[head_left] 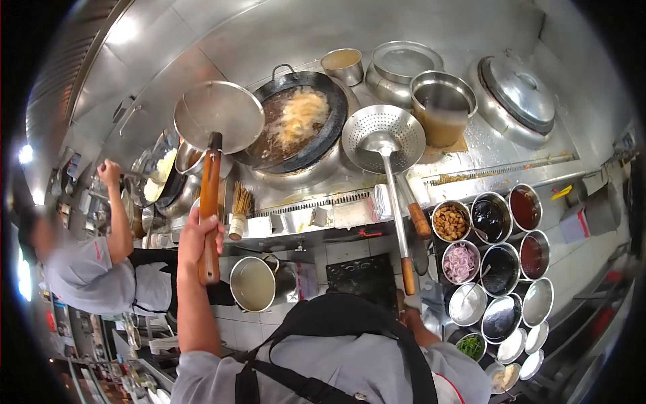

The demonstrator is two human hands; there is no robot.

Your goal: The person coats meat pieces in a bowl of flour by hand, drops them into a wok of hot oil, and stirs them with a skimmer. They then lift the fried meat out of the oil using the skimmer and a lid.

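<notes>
My left hand (200, 240) is closed around the wooden handle of a fine-mesh skimmer (219, 116). The skimmer's round mesh is raised beside the left rim of a black wok (328, 149). Pale food (301, 118) bubbles in dark oil inside that wok. My right hand (403, 312) is low by my body, mostly hidden by my arm and apron, so its fingers do not show clearly. Just above it is the wooden handle end of a ladle (385, 151), whose bowl rests in a perforated strainer (355, 135) on the stove top.
Metal pots (441, 128) and a lidded pot (515, 94) stand behind the stove. Several sauce and ingredient containers (501, 269) fill the right side. A bamboo brush (239, 212) is at the stove's front edge. A co-worker (101, 269) works at the left; a stockpot (253, 284) stands below.
</notes>
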